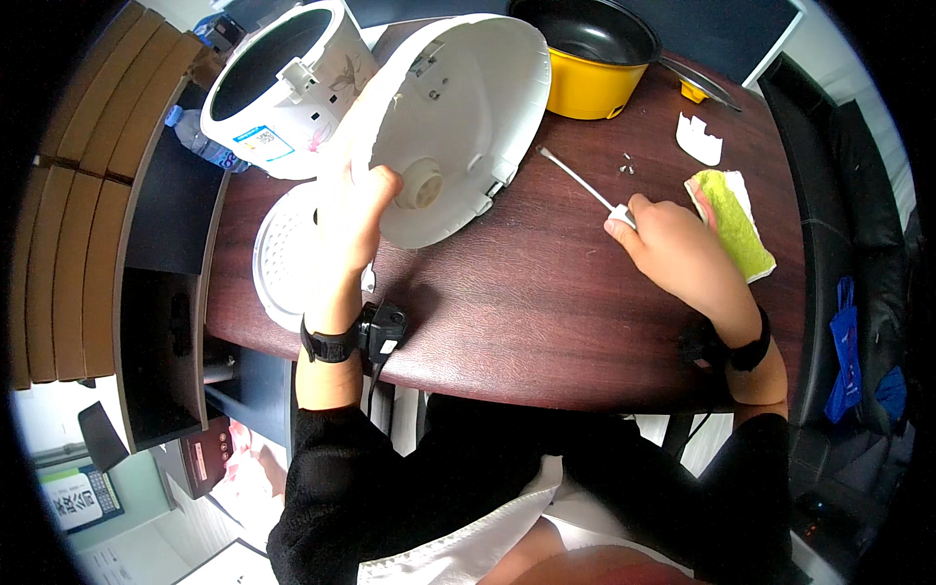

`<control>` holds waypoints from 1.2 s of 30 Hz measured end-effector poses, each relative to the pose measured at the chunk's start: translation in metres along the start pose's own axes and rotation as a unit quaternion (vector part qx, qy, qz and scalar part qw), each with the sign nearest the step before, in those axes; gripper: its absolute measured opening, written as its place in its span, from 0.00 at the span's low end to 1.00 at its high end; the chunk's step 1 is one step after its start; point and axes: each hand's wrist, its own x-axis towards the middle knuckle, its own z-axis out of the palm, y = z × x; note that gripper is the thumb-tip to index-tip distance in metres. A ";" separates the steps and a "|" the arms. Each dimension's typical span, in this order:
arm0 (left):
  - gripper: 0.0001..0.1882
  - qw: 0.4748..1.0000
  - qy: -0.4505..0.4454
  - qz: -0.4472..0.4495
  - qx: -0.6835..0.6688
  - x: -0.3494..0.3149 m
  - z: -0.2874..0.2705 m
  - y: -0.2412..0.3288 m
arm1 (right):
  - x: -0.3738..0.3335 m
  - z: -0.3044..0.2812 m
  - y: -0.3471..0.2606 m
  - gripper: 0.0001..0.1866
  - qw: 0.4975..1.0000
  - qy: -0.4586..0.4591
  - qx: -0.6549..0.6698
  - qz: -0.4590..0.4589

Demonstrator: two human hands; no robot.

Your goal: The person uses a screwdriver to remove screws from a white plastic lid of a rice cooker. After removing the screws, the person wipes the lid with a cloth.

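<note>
My left hand (363, 210) is closed on the rim of a white plastic rice cooker lid shell (468, 127), which is tilted up so its hollow inside shows. In my right hand (673, 239) is a screwdriver (580, 177) with a white handle and a thin shaft; its tip points toward the shell but stays apart from it. Several small screws (627, 166) lie beyond my right hand. Right beside that hand is a green and white cloth (733, 224). Under my left forearm sits a white perforated round tray (278, 258), partly hidden.
A white rice cooker body (292, 97) stands at the back left, with a plastic bottle (200, 138) beside it. At the back are a yellow pot (595, 83) with a dark inside and a lid (707, 83). A broken-edged white plastic piece (698, 141) lies on the brown table (546, 322).
</note>
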 end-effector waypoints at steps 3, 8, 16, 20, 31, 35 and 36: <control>0.36 1.000 0.001 0.002 -0.013 0.000 0.001 -0.001 | 0.005 0.017 0.012 0.20 1.000 -0.014 -0.016 -0.023; 0.35 0.999 -0.015 0.031 0.039 0.002 0.000 0.005 | 0.013 0.031 0.018 0.19 0.998 0.010 -0.035 -0.048; 0.35 0.999 -0.009 0.041 0.011 0.002 0.002 0.007 | 0.024 -0.018 -0.031 0.15 0.980 0.111 0.107 -0.129; 0.35 0.999 -0.016 0.031 -0.005 0.003 0.000 -0.001 | 0.044 -0.027 -0.072 0.15 0.941 0.199 0.196 -0.192; 0.35 0.998 -0.024 0.058 0.009 0.003 0.001 0.005 | 0.085 -0.019 -0.102 0.08 0.866 0.368 0.162 -0.296; 0.35 0.997 -0.028 0.066 0.014 0.003 0.001 0.009 | 0.084 -0.017 -0.102 0.07 0.857 0.385 0.159 -0.302; 0.35 0.997 -0.028 0.067 0.016 0.003 0.001 0.010 | 0.083 -0.017 -0.102 0.06 0.856 0.390 0.156 -0.303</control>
